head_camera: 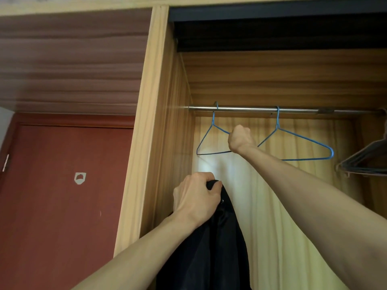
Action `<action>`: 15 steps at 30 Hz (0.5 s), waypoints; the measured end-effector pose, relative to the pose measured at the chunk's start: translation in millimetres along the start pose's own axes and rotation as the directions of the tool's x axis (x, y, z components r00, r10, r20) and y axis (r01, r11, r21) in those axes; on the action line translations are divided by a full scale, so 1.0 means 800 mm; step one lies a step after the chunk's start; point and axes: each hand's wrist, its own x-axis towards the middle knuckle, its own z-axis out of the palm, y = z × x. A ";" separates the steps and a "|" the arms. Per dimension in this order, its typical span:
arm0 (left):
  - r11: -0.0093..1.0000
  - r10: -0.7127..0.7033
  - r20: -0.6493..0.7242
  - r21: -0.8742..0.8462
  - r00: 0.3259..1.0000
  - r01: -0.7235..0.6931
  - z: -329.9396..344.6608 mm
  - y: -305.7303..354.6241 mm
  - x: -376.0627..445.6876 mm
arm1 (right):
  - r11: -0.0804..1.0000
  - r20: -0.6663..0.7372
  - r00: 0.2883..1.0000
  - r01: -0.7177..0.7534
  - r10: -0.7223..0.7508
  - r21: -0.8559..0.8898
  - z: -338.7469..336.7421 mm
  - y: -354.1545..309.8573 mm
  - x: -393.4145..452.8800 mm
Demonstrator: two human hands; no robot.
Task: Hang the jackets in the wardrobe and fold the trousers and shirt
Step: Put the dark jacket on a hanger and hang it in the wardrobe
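I look up into an open wardrobe with a metal rail [251, 109] across it. My right hand [240, 139] grips the right shoulder of a blue wire hanger [206, 143] that hangs at the rail's left end. Below it, my left hand [196, 197] holds a black jacket [209, 252] bunched at its top; the jacket hangs straight down in front of the wardrobe opening. A press stud shows just under my fingers.
A second blue wire hanger [301, 143] hangs at the rail's middle and dark hangers [364, 162] at the far right. Pale yellow fabric [282, 206] lines the back. The wardrobe's wooden side post [146, 122] stands left, with a red door [62, 195] beyond.
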 end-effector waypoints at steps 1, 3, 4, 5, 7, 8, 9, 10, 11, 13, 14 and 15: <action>1.000 0.004 0.001 0.000 1.000 -0.004 0.001 -0.001 0.000 | 1.000 -0.005 1.000 -0.003 0.003 0.001 0.002 0.000 0.003; 1.000 0.012 0.000 0.006 1.000 -0.012 0.001 -0.002 -0.001 | 1.000 0.001 1.000 -0.015 0.015 0.006 0.006 -0.001 0.007; 1.000 0.015 -0.001 0.008 1.000 -0.015 0.001 -0.003 -0.001 | 1.000 0.006 1.000 -0.016 0.016 0.004 0.009 -0.003 0.008; 1.000 0.017 0.002 0.007 1.000 -0.017 0.000 -0.003 -0.002 | 1.000 0.014 1.000 -0.014 0.014 -0.002 0.012 -0.004 0.008; 1.000 0.016 0.012 -0.001 1.000 -0.016 -0.001 -0.002 -0.003 | 1.000 0.022 1.000 -0.004 0.004 -0.014 0.016 -0.006 0.010; 1.000 0.016 0.016 -0.005 1.000 -0.015 -0.001 -0.002 -0.004 | 1.000 0.015 1.000 0.002 -0.002 -0.007 0.017 -0.007 0.012; 1.000 0.018 0.016 -0.007 1.000 -0.017 -0.001 -0.002 -0.004 | 1.000 0.000 1.000 0.012 -0.012 0.004 0.017 -0.010 0.015; 1.000 0.021 0.016 -0.006 1.000 -0.021 -0.002 -0.002 -0.005 | 1.000 -0.015 1.000 0.022 -0.021 0.018 0.014 -0.014 0.019; 1.000 0.026 0.017 -0.007 1.000 -0.026 -0.002 -0.002 -0.004 | 0.999 -0.026 0.999 0.027 -0.026 0.031 0.010 -0.018 0.024; 0.999 0.033 0.016 -0.005 0.999 -0.033 -0.002 -0.002 -0.004 | 0.999 -0.021 1.000 0.022 -0.021 0.047 0.001 -0.026 0.033; 1.000 0.031 0.013 -0.005 0.999 -0.031 -0.002 -0.002 -0.004 | 0.999 -0.007 1.000 0.009 -0.008 0.050 -0.001 -0.030 0.036; 1.000 0.028 0.010 -0.007 1.000 -0.028 -0.002 -0.002 -0.005 | 0.999 0.009 1.000 -0.005 0.004 0.049 -0.002 -0.033 0.038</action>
